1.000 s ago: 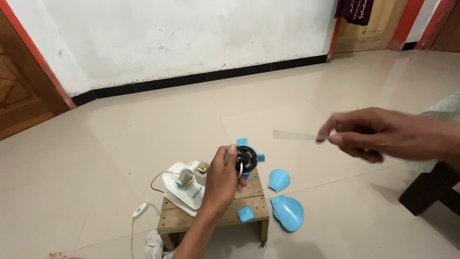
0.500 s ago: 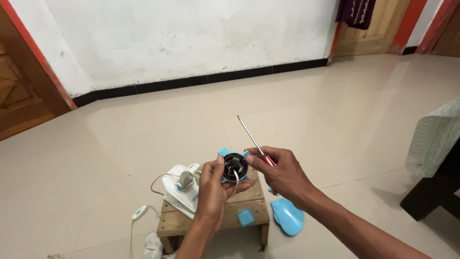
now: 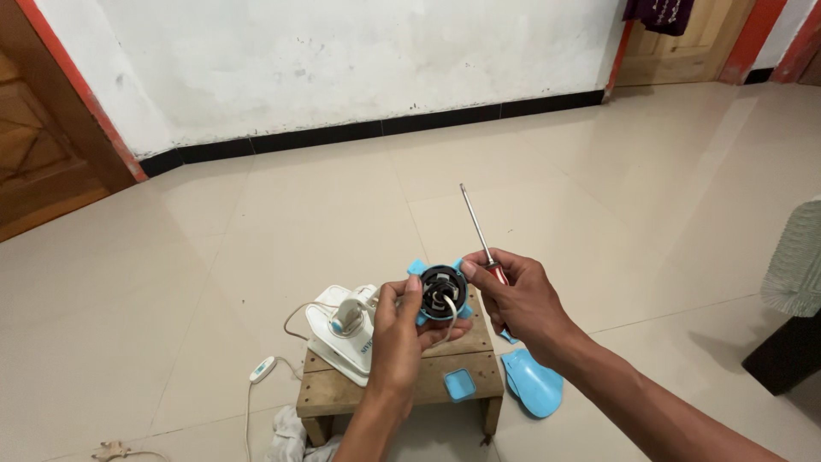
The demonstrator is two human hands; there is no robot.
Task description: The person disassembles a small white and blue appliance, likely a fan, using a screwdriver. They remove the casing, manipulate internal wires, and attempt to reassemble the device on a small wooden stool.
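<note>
My left hand [image 3: 402, 329] holds a small round black motor part with blue tabs [image 3: 442, 291] above a low wooden stool [image 3: 389, 387]; a white wire loops out of the part. My right hand [image 3: 522, 299] grips a screwdriver [image 3: 479, 233] with a red handle, its metal shaft pointing up and away, while its fingers touch the right side of the black part. Both hands meet at the part.
On the stool lie a white fan base [image 3: 342, 329] with a cord and a small blue square cap [image 3: 459, 384]. A blue plastic blade piece [image 3: 532, 383] lies on the tiled floor right of the stool. An inline switch [image 3: 261, 369] lies left. A dark chair [image 3: 791, 342] stands at the right.
My right hand swung in from the far right with the screwdriver and came to the black part. The left hand kept holding the part over the stool.
</note>
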